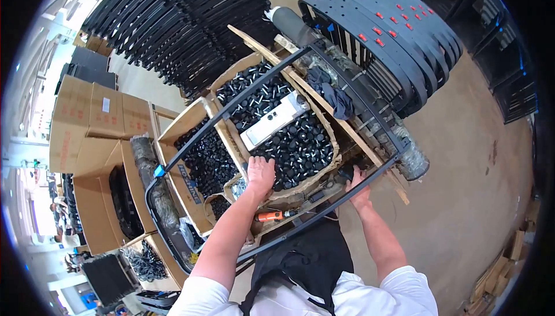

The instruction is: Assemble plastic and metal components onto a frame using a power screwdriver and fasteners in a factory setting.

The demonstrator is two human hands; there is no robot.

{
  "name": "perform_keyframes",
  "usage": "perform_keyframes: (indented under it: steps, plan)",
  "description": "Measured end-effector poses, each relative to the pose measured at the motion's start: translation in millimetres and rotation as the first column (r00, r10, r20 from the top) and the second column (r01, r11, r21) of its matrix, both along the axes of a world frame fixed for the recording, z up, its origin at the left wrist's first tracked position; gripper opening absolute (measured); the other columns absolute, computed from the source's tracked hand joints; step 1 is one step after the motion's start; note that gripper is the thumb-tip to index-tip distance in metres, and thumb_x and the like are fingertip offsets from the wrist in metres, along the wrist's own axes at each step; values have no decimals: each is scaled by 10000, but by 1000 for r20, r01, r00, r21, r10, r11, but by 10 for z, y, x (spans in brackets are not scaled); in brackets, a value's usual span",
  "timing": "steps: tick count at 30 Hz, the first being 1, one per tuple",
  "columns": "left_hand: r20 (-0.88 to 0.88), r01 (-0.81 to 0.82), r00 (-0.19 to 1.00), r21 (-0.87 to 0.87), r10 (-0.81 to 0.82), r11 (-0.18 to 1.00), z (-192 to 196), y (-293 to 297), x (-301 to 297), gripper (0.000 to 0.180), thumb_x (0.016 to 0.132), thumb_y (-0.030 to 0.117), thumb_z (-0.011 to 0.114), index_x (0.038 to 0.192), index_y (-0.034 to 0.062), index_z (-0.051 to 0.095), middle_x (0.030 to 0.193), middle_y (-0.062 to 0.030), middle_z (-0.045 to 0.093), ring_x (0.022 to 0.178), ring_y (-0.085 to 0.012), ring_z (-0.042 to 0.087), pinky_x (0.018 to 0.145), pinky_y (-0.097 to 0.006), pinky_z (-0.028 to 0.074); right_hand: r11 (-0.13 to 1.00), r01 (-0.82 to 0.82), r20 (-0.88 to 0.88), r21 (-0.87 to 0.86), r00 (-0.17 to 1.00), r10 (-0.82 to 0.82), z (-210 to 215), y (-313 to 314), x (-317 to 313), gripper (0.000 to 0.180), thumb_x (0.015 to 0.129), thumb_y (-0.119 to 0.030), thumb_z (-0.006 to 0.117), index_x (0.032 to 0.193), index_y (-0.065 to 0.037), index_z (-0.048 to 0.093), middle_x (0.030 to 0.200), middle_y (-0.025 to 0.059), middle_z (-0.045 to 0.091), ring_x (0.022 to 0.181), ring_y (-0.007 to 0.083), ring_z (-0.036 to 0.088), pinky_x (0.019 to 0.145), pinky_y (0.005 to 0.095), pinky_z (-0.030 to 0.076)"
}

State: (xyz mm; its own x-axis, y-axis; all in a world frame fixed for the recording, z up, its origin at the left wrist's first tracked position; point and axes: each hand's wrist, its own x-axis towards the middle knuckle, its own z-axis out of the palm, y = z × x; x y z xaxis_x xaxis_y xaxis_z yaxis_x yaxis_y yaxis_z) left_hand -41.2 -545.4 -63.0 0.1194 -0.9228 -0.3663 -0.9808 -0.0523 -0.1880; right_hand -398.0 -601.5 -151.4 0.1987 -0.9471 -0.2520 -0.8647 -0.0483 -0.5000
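Observation:
A black rectangular metal frame point(359, 97) with rounded corners lies across the cardboard boxes in front of me. My left hand point(261, 175) reaches inside it to the near left edge of a carton of black round-headed screws point(300, 148). Its fingers are curled, and their tips are hidden. At the frame's near right side, my right hand point(359, 186) is closed on a dark handle. This seems to belong to a grey-and-black power tool point(329, 190) lying beside the carton. An orange-and-black power tool point(269, 216) rests closer to my body.
A white long box point(272, 122) lies on the screws. Smaller black parts point(208, 157) fill a box to the left. A wooden strip point(324, 96) and a wrapped roll point(411, 163) run along the right. Stacked black frames point(191, 21) and curved black panels point(387, 27) stand beyond.

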Motion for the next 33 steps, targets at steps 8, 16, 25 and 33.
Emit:
perform_keyframes:
  steps: [8, 16, 25, 33]
  plan:
    - [12, 75, 997, 35, -76, 997, -188, -223, 79, 170, 1020, 161, 496, 1103, 107, 634, 991, -139, 690, 975, -291, 662, 905, -438, 442, 982, -70, -8, 174, 997, 73, 247, -115, -159, 668, 897, -136, 692, 1514, -72, 446, 1493, 289, 482, 1283, 462, 576, 1101, 495, 493]
    - [-200, 63, 977, -78, -78, 995, 103, -89, 255, 165, 924, 205, 661, 999, 62, 629, 970, -174, 685, 971, -332, 673, 914, -472, 476, 544, -575, 86, 611, 732, 676, 2376, -364, 14, 296, 919, -255, 641, 1119, -52, 720, 1070, 220, 746, 992, 424, 712, 868, 521, 577]
    - [-866, -467, 445, -9, 226, 884, 874, -825, 184, 316, 1012, 208, 662, 1273, 28, 665, 1161, -186, 720, 1098, -332, 698, 989, -396, 534, 765, -595, -31, -245, 794, 608, 732, -897, 1955, 157, 925, -179, 648, 1007, -45, 639, 1016, 151, 655, 860, 359, 711, 765, 453, 586]
    - [-968, -662, 231, -84, 96, 745, 918, -2022, 449, 359, 1010, 196, 691, 1324, 21, 678, 1098, -83, 744, 981, -143, 670, 929, -302, 534, 659, -752, 89, -2, 656, 749, 720, -924, 2018, 192, 942, -213, 651, 1040, -48, 656, 1006, 162, 678, 932, 376, 715, 824, 487, 578]
